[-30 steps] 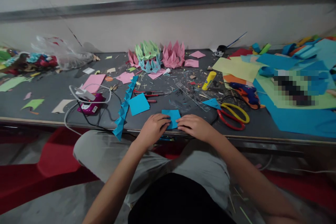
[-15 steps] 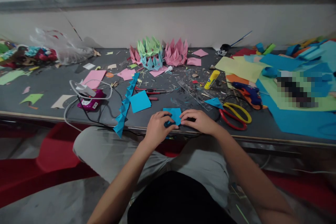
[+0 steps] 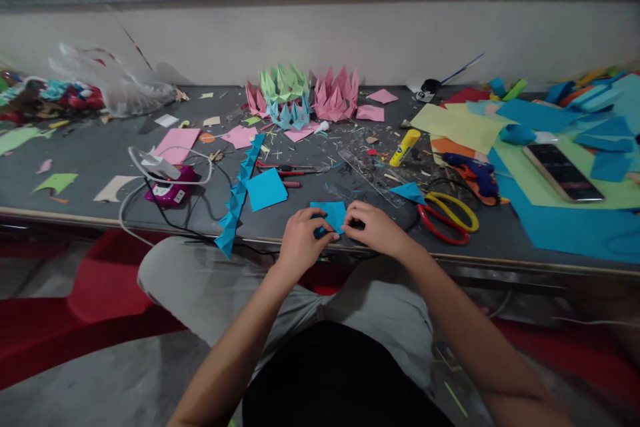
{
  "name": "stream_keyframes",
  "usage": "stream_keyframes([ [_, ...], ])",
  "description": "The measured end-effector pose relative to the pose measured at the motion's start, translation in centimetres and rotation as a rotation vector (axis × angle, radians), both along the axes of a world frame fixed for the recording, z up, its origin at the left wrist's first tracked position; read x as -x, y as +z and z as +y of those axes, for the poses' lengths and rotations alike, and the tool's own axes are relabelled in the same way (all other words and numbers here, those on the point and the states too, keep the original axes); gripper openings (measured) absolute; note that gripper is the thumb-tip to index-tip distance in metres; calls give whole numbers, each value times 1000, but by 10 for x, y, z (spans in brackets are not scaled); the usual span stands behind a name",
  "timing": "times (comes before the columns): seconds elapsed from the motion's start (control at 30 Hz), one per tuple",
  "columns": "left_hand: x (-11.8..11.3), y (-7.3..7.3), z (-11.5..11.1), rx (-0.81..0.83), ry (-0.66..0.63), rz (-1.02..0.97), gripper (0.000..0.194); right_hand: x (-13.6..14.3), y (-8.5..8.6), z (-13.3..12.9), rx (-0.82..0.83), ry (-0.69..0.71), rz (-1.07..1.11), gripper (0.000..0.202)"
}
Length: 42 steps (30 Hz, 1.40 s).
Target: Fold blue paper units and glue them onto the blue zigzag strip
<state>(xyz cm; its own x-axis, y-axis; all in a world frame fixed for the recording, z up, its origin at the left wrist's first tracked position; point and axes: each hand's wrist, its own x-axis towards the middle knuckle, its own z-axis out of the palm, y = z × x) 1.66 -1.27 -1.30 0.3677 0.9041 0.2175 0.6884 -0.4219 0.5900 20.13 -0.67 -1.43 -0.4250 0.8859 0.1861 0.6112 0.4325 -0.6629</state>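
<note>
A small blue sheet of paper (image 3: 334,213) lies at the table's front edge between my hands. My left hand (image 3: 305,233) pinches its near left side, thumb and fingers curled on the paper. On the right, my right hand (image 3: 373,227) has its fingertips closed at the sheet's right edge. Left of them rests a blue paper square (image 3: 267,190), beside a strip of folded blue paper points (image 3: 240,193) that hangs over the edge. A folded blue triangle (image 3: 410,192) lies right of my right hand, by scissors (image 3: 445,217) with red and yellow handles.
Pink, green and blue folded-paper flowers (image 3: 287,97) stand by the wall. A yellow glue stick (image 3: 405,148), clear ruler (image 3: 370,179), box cutter (image 3: 290,169) and blue glue gun (image 3: 473,177) lie around. A phone (image 3: 563,170) rests on coloured sheets. A purple power adapter (image 3: 173,190) with cables sits left.
My right hand's fingers have drawn in to a tighter pinch near the sheet's lower right corner. The left hand keeps its hold. The view has shifted slightly.
</note>
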Motion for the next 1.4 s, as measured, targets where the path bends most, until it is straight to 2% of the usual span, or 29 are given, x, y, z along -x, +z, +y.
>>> stream_keyframes([
  [0.33, 1, 1, -1, -1, -27, 26, 1, 3, 1, 1, 36, -39, 1, 12],
  [0.67, 20, -4, -11, -117, -259, -8, 22, 3, -1, 1, 40, -53, 13, 11],
  [0.97, 10, -3, -22, -294, -234, 245, 29, 1, 0, 2, 33, -68, 31, 10],
  [1.2, 17, -13, -22, -354, -273, 272, 31, 3, 3, 3, 68, -84, 17, 11],
  [1.4, 18, -14, -23, -361, -274, 254, 30, 5, 4, 5, 89, -95, 7, 13],
])
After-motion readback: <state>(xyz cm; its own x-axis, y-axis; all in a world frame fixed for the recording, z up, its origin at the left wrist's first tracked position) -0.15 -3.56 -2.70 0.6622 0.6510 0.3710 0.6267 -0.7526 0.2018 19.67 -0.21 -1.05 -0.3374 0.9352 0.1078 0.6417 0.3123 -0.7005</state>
